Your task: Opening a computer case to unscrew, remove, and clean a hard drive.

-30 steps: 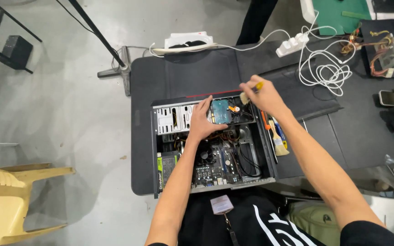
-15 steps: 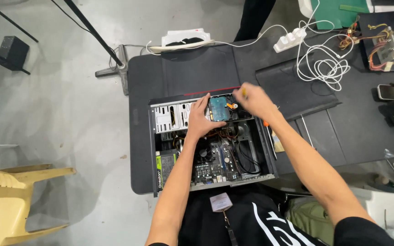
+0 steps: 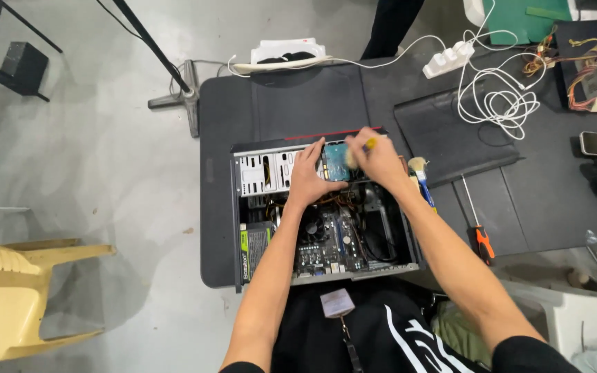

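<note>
Head cam: both hands' grip on blue drive (image 3: 336, 163) in open PC case (image 3: 238, 207); orange screwdriver (image 3: 479, 235) beside.

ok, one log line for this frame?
left hand: on hard drive | right hand: yellow-handled tool, at drive | open PC case | spare screwdriver on table

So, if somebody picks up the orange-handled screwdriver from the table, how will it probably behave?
The orange-handled screwdriver looks stiff: its thin metal shaft lies straight. It is probably handle-heavy, as the handle is much thicker than the shaft. If the handle is round, it may roll on the flat black table when pushed.
</note>
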